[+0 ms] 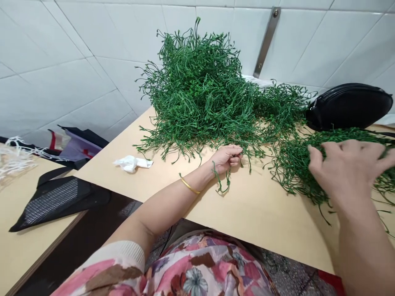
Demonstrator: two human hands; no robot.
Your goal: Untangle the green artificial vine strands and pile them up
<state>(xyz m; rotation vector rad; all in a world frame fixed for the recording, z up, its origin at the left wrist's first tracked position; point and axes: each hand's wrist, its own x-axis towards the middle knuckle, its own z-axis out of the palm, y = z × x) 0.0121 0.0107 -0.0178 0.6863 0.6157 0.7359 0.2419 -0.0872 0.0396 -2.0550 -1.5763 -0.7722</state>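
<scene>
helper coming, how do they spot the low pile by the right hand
On the table, find the black bag by the wall. The low green pile lies just in front, beneath the right hand. It is flatter than the tall pile at left.

I log dark-green strands [200,90], buff tabletop [247,213], white tiles [129,28], black bag [352,107]; garment [197,267] floral, pink and brown on cream; gold bangle [189,187].

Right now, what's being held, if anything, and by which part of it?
The left hand apparently holds thin green strands, ends dangling, gripped section hidden by the fingers. The right hand, spread over a strand pile, shows no clear grip.
</scene>
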